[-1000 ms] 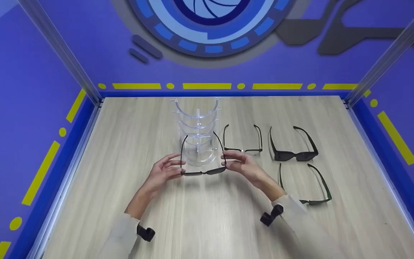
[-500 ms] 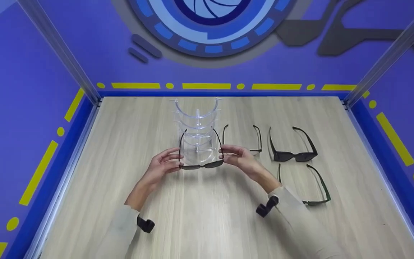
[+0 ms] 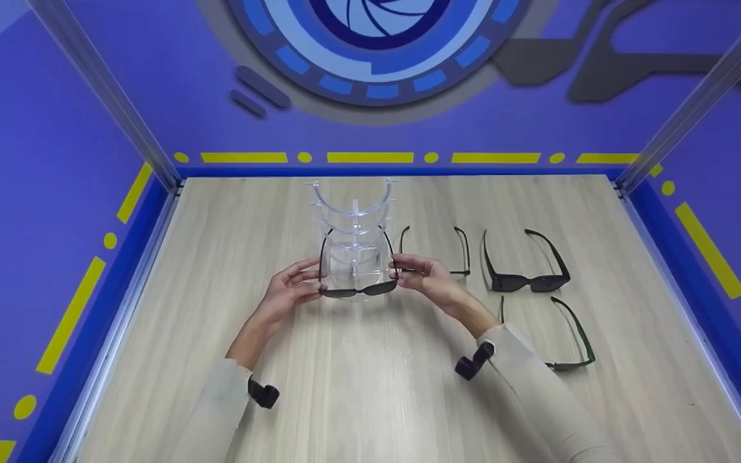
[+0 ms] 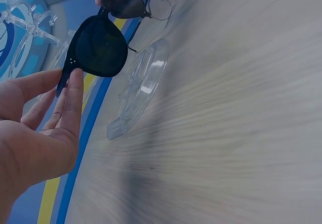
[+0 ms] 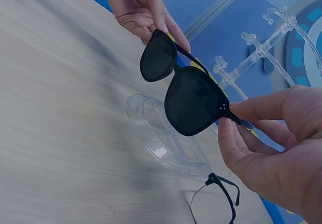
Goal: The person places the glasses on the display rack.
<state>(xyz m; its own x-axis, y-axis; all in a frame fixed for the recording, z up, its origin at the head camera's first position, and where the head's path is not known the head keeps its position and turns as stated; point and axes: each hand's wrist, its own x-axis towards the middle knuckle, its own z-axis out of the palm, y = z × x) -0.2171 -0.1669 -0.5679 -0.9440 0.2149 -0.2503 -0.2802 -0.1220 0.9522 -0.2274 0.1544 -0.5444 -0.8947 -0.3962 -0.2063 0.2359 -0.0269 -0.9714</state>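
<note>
Between both hands is a pair of black sunglasses (image 3: 359, 291), lenses toward me and temples pointing away. My left hand (image 3: 287, 292) pinches the left temple near its hinge; my right hand (image 3: 431, 283) pinches the right temple the same way. In the left wrist view, thumb and fingers of the left hand (image 4: 48, 118) meet around the frame's corner. The right wrist view shows the right hand (image 5: 282, 143) gripping by the other hinge. Just behind the sunglasses stands a clear tiered eyewear stand (image 3: 356, 225), its rounded base (image 5: 161, 133) below them. Whether the temples touch the stand I cannot tell.
Right of the stand lie clear-lens glasses (image 3: 462, 272), partly behind my right hand. Farther right are black sunglasses (image 3: 530, 283), with dark green-sided glasses (image 3: 579, 365) nearer me, partly covered by the right sleeve. Blue panels (image 3: 370, 138) close off the table's back and sides.
Both hands have carried the sunglasses away from me toward the stand, so the temples now lie along its sides and the lenses overlap its base in the head view.
</note>
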